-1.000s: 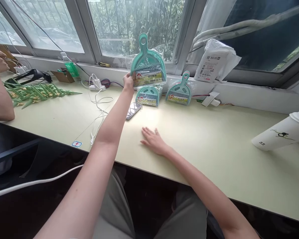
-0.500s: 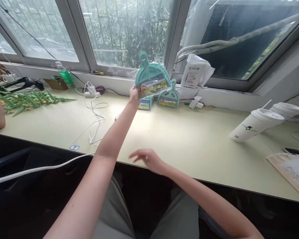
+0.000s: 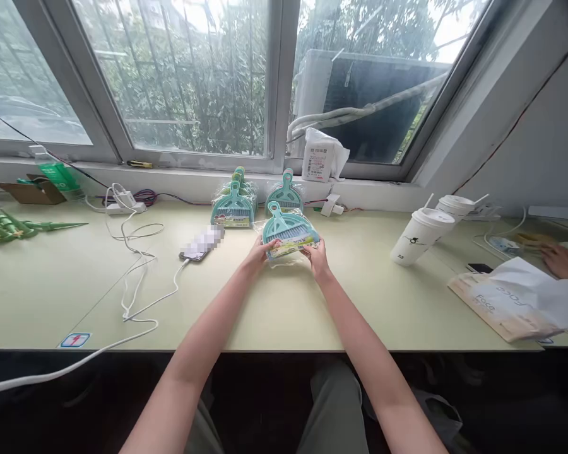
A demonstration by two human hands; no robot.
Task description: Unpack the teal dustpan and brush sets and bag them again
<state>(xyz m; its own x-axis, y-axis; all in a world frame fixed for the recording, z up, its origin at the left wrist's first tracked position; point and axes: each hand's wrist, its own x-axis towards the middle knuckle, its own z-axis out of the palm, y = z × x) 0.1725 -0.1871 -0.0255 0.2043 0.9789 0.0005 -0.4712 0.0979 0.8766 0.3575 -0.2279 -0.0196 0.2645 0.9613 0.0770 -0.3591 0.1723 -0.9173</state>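
A teal dustpan and brush set [image 3: 288,232] in clear plastic wrap, with a printed label along its lower edge, is held between my two hands over the table. My left hand [image 3: 257,253] grips its lower left corner. At the lower right corner, my right hand [image 3: 317,257] pinches the wrap and label. Behind it, against the wall under the window, stands another wrapped dustpan set [image 3: 285,193], partly covered by the held one. Left of that, a stack of similar dustpan sets [image 3: 233,207] leans upright.
A phone [image 3: 202,243] on a white charging cable [image 3: 176,280] lies left of my hands. Lidded paper cups [image 3: 417,236] and a paper bag [image 3: 497,309] are on the right. Another person's hand [image 3: 565,260] shows at the far right. A tissue pack [image 3: 318,159] sits on the sill.
The dustpan set has come down and nearer to me. My right hand, free before, has taken hold of its right corner. The view has swung to the right.
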